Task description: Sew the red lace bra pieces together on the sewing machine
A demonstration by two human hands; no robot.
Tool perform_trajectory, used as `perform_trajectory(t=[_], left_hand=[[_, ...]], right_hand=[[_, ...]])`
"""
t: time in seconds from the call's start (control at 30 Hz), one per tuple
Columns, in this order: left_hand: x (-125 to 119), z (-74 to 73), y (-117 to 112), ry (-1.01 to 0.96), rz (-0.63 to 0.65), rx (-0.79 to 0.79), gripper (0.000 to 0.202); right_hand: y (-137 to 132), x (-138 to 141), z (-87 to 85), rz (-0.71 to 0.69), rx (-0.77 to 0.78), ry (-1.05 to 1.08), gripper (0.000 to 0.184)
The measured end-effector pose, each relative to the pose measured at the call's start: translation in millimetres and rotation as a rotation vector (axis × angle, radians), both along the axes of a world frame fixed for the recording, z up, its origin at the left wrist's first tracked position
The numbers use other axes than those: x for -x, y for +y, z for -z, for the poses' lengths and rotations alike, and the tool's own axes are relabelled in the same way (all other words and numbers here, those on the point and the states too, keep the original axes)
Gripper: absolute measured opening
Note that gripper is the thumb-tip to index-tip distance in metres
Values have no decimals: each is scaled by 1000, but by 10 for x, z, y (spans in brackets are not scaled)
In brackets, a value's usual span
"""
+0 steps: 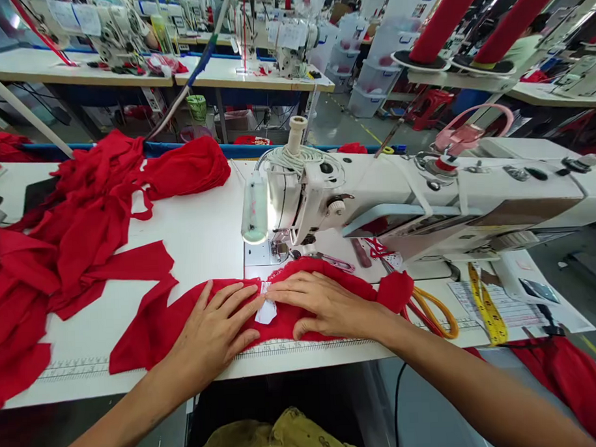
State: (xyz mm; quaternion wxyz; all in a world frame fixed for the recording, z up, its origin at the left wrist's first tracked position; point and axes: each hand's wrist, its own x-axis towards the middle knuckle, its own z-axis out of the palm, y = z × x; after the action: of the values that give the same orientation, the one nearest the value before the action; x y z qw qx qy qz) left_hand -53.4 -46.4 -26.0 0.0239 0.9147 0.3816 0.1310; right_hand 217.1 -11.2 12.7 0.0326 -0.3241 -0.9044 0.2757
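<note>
A red fabric piece (pixel 155 326) with a lacy edge is spread along the table's front, before the sewing machine (pixel 365 182). My left hand (pixel 223 324) lies flat on its left half, fingers spread. On the right half rests my right hand (pixel 325 301), fingers stretched out toward the left one. Between the fingertips of both hands a small white label (pixel 266 311) lies on the red fabric. The presser foot (pixel 280 250) stands just behind the cloth, apart from my hands. Part of the fabric is hidden under both palms.
A heap of red fabric pieces (pixel 78 238) covers the table's left side. At right are small pink-handled snips (pixel 336 261), orange cord (pixel 435 313), a yellow tape measure (pixel 487 308) and a paper sheet (pixel 519 310). A ruler strip (pixel 78 368) runs along the front edge.
</note>
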Motion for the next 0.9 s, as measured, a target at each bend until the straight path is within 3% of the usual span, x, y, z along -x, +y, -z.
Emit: perform_trajectory(t=[0.23, 0.43, 0.5, 0.67, 0.9], left_hand=[[0, -26, 17, 19, 8, -7, 46], [-9, -34, 11, 59, 7, 10, 48], [-7, -35, 10, 72, 12, 14, 49], [-7, -41, 12, 67, 13, 13, 48], [28, -19, 20, 45, 24, 34, 48]], right_hand=[[7, 14, -24, -17, -26, -25, 79], [-11, 13, -79, -129, -160, -51, 38], [-13, 2, -82, -131, -172, -49, 33], [-5, -36, -34, -124, -150, -11, 35], [7, -59, 16, -44, -27, 21, 62]])
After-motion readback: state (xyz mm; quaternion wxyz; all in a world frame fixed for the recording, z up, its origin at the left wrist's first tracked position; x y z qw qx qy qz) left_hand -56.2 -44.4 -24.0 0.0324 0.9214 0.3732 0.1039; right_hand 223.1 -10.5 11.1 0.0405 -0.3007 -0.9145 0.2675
